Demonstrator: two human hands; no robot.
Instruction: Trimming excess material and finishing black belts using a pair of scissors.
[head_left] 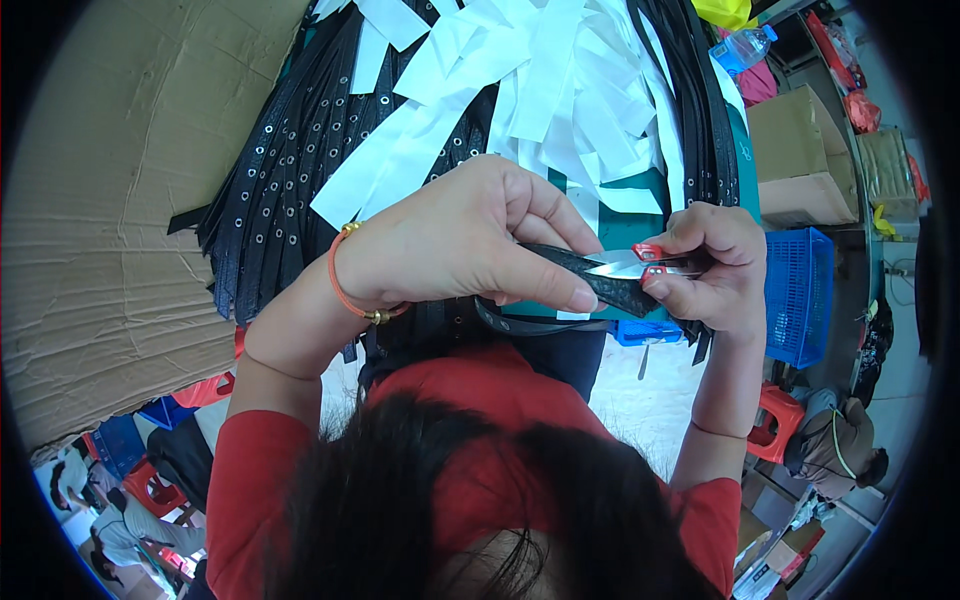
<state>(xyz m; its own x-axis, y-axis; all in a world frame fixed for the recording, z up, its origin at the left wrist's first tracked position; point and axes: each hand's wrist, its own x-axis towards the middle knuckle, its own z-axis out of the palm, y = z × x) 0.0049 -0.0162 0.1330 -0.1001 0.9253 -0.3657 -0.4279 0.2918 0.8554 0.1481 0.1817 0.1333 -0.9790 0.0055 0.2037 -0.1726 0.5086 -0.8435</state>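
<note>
My left hand [455, 240] pinches the textured black leather belt strap [590, 278] above the heaped tabletop [640, 232], while my right hand [715, 270] has its grip closed around small red-handled steel snips [640, 262] touching the strap.

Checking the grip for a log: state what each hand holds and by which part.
The left hand pinches a black strap near its end. The right hand grips small red-handled snips by the handles, blades at the strap.
</note>
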